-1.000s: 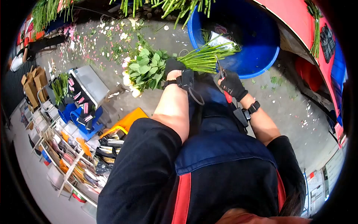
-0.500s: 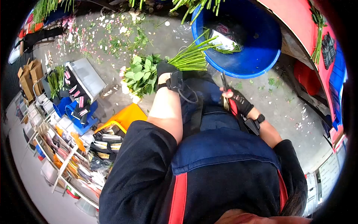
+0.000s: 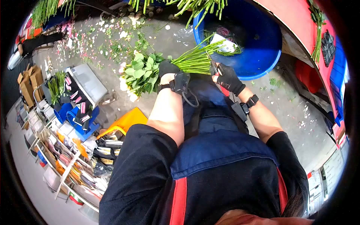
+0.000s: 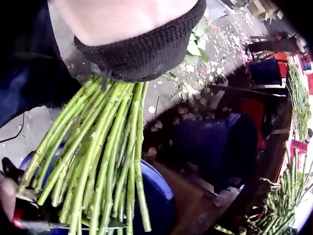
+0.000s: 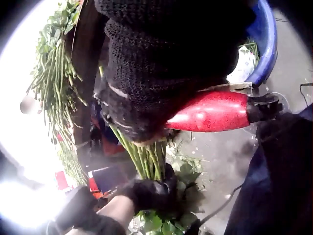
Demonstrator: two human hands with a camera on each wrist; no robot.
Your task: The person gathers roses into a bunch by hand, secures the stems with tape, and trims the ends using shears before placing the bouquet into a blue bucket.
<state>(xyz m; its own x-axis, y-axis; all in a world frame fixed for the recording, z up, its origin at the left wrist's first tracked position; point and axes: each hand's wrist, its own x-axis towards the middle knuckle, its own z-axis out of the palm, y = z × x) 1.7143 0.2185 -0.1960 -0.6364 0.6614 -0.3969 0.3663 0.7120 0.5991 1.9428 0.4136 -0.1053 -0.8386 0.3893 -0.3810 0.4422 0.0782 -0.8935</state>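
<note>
My left hand (image 3: 168, 68), in a black fingerless glove, grips a bunch of pale roses (image 3: 140, 71) around its stems below the leaves. The flower heads point left; the bare green stems (image 4: 98, 156) fan out to the right. My right hand (image 3: 229, 79), gloved alike, holds pruning shears with a red handle (image 5: 210, 112). In the left wrist view the shears' blade (image 4: 115, 225) lies across the stem ends, partly hidden behind them. The right wrist view shows the gloved left hand (image 5: 151, 193) around the stems, beyond the right hand.
A large blue tub (image 3: 258, 63) with cut stems and a white paper (image 3: 225, 43) stands just ahead. More stems (image 3: 202, 11) overhang at the top. Petals and leaves (image 3: 123, 35) litter the floor. To the left stand a grey bin (image 3: 88, 82), an orange container (image 3: 125, 120) and racks.
The right hand with the shears dropped back from the stem ends, then came up to them again. The left hand and the roses shifted a little leftward from a second ago.
</note>
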